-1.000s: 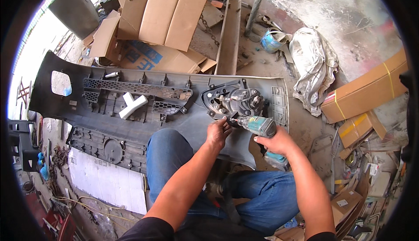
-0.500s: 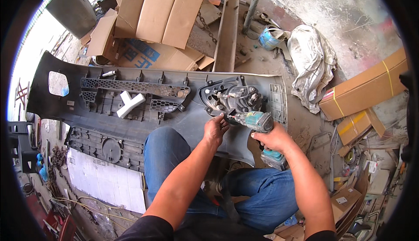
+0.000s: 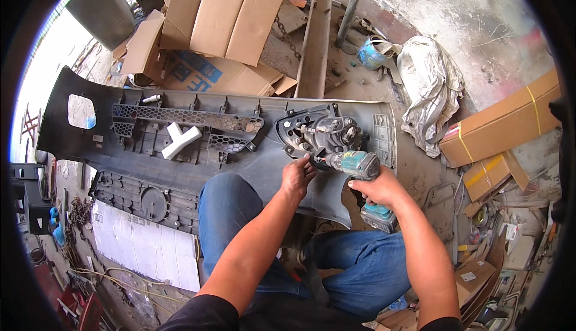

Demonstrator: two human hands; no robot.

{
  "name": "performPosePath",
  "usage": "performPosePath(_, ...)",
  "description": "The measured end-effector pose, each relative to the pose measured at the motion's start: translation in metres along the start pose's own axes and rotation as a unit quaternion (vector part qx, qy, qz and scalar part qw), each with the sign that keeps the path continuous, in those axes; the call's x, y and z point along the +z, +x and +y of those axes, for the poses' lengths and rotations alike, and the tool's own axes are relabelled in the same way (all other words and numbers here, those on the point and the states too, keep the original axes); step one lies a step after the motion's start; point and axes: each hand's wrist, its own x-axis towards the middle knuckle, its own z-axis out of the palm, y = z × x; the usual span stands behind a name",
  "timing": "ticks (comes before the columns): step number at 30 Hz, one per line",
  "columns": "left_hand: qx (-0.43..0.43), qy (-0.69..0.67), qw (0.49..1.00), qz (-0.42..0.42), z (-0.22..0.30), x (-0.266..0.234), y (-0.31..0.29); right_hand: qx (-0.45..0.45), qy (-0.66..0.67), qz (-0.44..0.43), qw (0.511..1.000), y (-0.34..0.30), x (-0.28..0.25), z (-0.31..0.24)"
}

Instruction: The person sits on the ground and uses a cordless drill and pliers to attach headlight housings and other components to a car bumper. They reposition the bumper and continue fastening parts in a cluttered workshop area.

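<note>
A cordless drill (image 3: 355, 164) with a teal body and a teal battery at its base is gripped in my right hand (image 3: 378, 188). Its nose points left, at the lower edge of a headlight unit (image 3: 329, 131) set in the large dark plastic bumper (image 3: 252, 166). Right by the drill's tip, my left hand (image 3: 296, 178) has its thumb and forefinger pinched at the rim of the headlight. What those fingertips hold, if anything, is too small to tell. The back of the bumper faces up across my front, beside my bent knee.
A white Y-shaped piece (image 3: 180, 141) lies on the bumper's honeycomb grille. Beyond it stand opened cardboard boxes (image 3: 222, 19) and a metal channel (image 3: 314, 46). To the right are a blue bucket (image 3: 373, 54), a pale cloth (image 3: 429, 91) and a long carton (image 3: 501, 118). Scrap litters the lower right.
The view has shifted slightly. Both hands and the drill keep almost the same place at the headlight's lower edge.
</note>
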Motion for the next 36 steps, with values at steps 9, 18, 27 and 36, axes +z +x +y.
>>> performPosePath(9,0.317,0.483,0.793,0.195,0.013,0.04,-0.05,0.0,-0.005,-0.002,1.0,-0.004,-0.005,-0.002)
performPosePath(18,0.47,0.642,0.604,0.049,0.017,0.056,-0.066,-0.013,-0.003,0.004,1.0,-0.006,-0.005,-0.003)
performPosePath(27,0.499,0.655,0.566,0.035,0.022,0.054,-0.049,-0.009,-0.017,0.006,1.0,-0.005,-0.005,0.007)
performPosePath(36,0.487,0.68,0.548,0.03,0.03,0.065,-0.057,-0.034,0.03,0.002,0.999,-0.016,-0.009,0.013)
